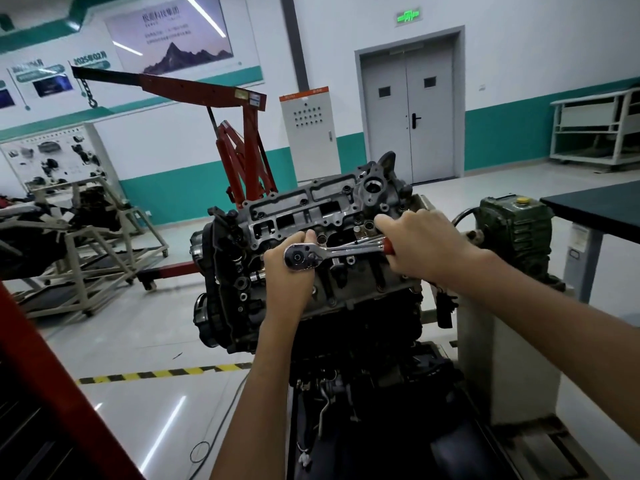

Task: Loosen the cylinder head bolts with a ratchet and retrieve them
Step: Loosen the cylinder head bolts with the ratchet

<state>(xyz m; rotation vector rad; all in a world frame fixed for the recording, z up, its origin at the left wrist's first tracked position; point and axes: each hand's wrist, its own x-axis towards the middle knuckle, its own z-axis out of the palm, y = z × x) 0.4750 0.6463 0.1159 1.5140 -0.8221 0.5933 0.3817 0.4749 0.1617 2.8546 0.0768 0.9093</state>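
Observation:
An engine with its grey cylinder head [311, 209] uppermost stands on a stand in front of me. A chrome ratchet [332, 252] with a red handle lies across the head's near side. My left hand [289, 278] cups the ratchet's round head from below and behind, thumb beside it. My right hand [422, 244] is closed around the red handle at the right end. A chrome extension or socket [257, 276] pokes out left of my left hand. The bolt under the ratchet head is hidden.
A red engine crane [239, 147] stands behind the engine. A cream frame with another engine [79, 237] is at the left. A green gearbox [512, 226] and a dark table [595, 206] are at the right. A red post [45, 393] crosses the lower left.

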